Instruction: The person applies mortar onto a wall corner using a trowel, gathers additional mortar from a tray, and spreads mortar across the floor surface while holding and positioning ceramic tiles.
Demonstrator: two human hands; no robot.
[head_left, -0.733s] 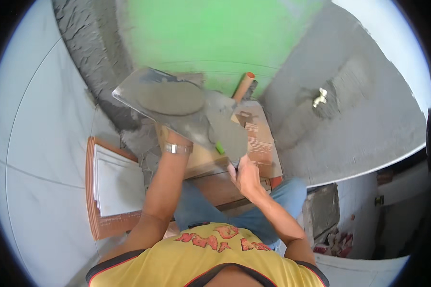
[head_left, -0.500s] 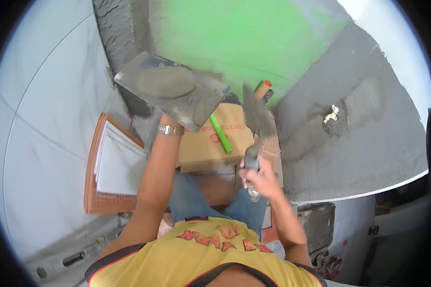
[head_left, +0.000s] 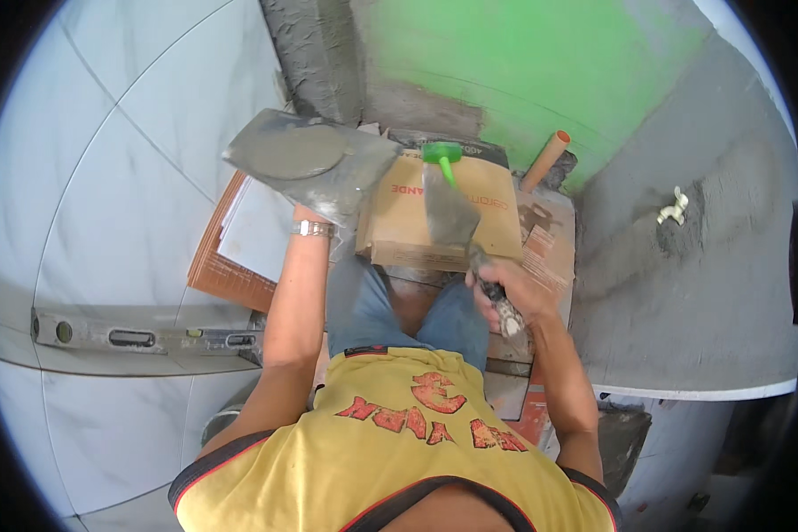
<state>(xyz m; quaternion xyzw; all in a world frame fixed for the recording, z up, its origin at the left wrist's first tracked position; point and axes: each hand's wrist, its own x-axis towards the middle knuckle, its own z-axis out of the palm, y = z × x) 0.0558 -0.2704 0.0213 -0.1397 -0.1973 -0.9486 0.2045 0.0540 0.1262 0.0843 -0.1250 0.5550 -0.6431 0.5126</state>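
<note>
here we are, and the right hand (head_left: 516, 291) has its fingers wrapped firmly round the handle of the trowel (head_left: 450, 215), blade pointing away from the body! over on the other side, the left hand (head_left: 307, 215) sits under the flat grey board (head_left: 360, 165), bearing it from below; most of that hand is hidden, so how its fingers close cannot be told. and on top of the board, toward its left part, lies a rounded mound of wet grey mortar (head_left: 300, 152). trowel and board are apart, the blade seen against the cardboard box (head_left: 397, 217) (whether it touches the box, i can't tell). a bright green tool (head_left: 442, 152) shows on the box, just past the blade! to the right of it, an orange pipe (head_left: 545, 161) leans, and a pale tap (head_left: 674, 208) juts from the grey wall (head_left: 629, 301). far left, a spirit level (head_left: 170, 339) beside the pale tiles (head_left: 151, 204).
</note>
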